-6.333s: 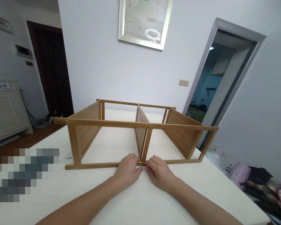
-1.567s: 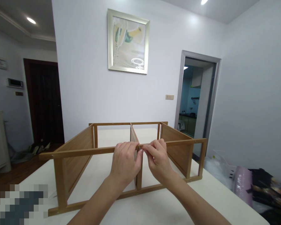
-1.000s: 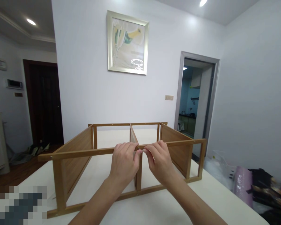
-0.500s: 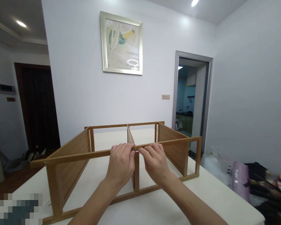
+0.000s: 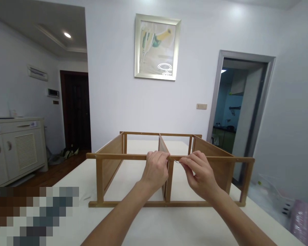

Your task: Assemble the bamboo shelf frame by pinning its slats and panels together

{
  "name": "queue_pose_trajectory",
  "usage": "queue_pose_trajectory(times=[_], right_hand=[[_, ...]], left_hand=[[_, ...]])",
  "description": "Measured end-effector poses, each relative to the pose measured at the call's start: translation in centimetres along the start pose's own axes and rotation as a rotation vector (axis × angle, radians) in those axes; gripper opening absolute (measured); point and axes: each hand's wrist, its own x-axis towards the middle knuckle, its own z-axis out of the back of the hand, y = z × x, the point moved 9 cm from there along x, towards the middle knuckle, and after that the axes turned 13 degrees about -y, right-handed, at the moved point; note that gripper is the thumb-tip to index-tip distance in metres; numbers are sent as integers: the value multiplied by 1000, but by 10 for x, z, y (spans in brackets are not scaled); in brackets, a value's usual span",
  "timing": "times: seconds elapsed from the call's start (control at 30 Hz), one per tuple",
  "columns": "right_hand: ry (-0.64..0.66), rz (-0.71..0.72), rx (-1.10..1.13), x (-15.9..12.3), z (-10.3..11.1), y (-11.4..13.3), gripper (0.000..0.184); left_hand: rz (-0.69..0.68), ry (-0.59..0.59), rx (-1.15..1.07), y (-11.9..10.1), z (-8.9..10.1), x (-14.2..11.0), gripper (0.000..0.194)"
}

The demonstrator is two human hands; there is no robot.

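Note:
A brown wooden shelf frame lies on its side on the white table. My left hand is closed around its near top rail, just left of the middle upright. Pinched in the fingers of my right hand is a thin, bent silver hex key. The key's far end points left to the joint where the middle upright meets the rail. Whether its tip sits in a screw there is too small to tell.
A small thin piece lies on the table at the left. Past the table's right edge are clear plastic wrap and a purple wrapped roll. A white cabinet stands at far left. Pixelation covers the lower left corner.
The view has turned left, and the shelf frame now appears squarer to me. My right hand has moved away from the joint, leaving more of the hex key showing. My left hand stays on the rail.

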Motion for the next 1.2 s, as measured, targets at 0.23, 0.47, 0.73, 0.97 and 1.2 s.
queue_pose_trajectory(times=[0.23, 0.47, 0.73, 0.97, 1.2], right_hand=[[-75, -85, -21, -19, 21, -7, 15], [-207, -56, -294, -35, 42, -27, 15], [-238, -40, -524, -52, 73, -58, 14], [-229, -50, -574, -58, 87, -65, 14], [-215, -64, -415, -52, 79, -41, 18]], left_hand=[[31, -18, -36, 22, -9, 6, 26], [25, -33, -50, 40, -12, 6, 21], [148, -57, -1, 89, 1, 17, 18], [311, -16, 76, 133, 13, 22, 33], [258, -189, 305, 137, 25, 21, 30]])
